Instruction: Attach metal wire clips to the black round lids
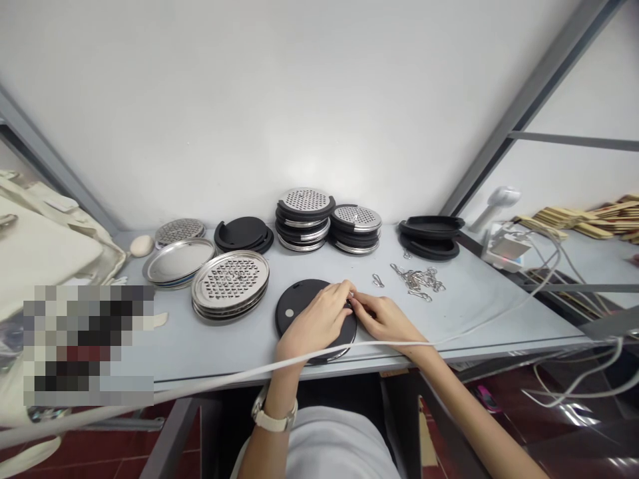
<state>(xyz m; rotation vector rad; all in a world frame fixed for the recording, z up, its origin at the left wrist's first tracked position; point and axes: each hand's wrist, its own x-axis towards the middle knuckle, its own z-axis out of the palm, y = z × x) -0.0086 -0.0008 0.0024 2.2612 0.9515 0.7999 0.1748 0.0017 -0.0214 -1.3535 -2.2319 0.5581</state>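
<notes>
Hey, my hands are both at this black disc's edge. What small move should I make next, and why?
Probably press your left hand down to steady the black disc before your right hand does more: both hands' fingertips meet at its right side, and the disc lies by the table's front edge. Whatever they may pinch is mostly hidden.

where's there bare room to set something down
Bare patches: right of the metal clips; and front left, between the nearest grater stack and the front edge of the table. Crowded: the back, where two taller stacks stand close, and around the black disc, where left hand and right hand meet. A white cable crosses the view.
</notes>
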